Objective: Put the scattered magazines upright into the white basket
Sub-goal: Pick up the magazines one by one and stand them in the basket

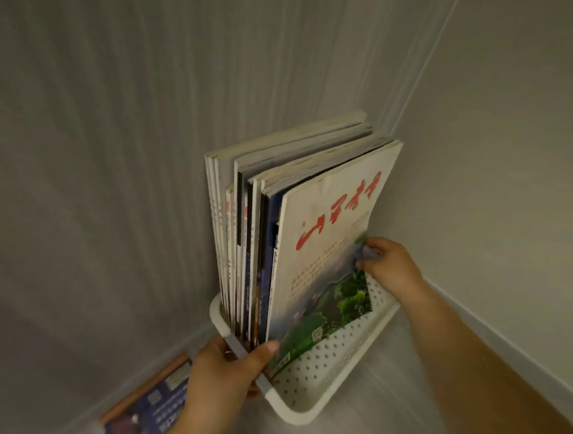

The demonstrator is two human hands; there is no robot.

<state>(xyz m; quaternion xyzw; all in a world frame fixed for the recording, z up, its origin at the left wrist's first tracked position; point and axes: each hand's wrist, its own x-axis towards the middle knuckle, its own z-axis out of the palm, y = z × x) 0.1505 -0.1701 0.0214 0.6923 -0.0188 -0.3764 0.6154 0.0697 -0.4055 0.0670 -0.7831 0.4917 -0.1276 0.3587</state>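
A white perforated basket [321,382] stands on the floor in a room corner. Several magazines [243,234] stand upright in it, packed toward its left side. The frontmost magazine [324,239] has a pale cover with red characters and a green landscape at the bottom. My left hand [226,372] is closed over the basket's near grey handle, thumb against that front cover. My right hand [387,264] grips the basket's far handle beside the front magazine's right edge.
Grey walls meet just behind the basket, with a pale skirting board [507,337] along the right wall. One dark blue magazine [150,404] lies flat on the floor at the lower left, by the left wall. Grey floor shows to the right of the basket.
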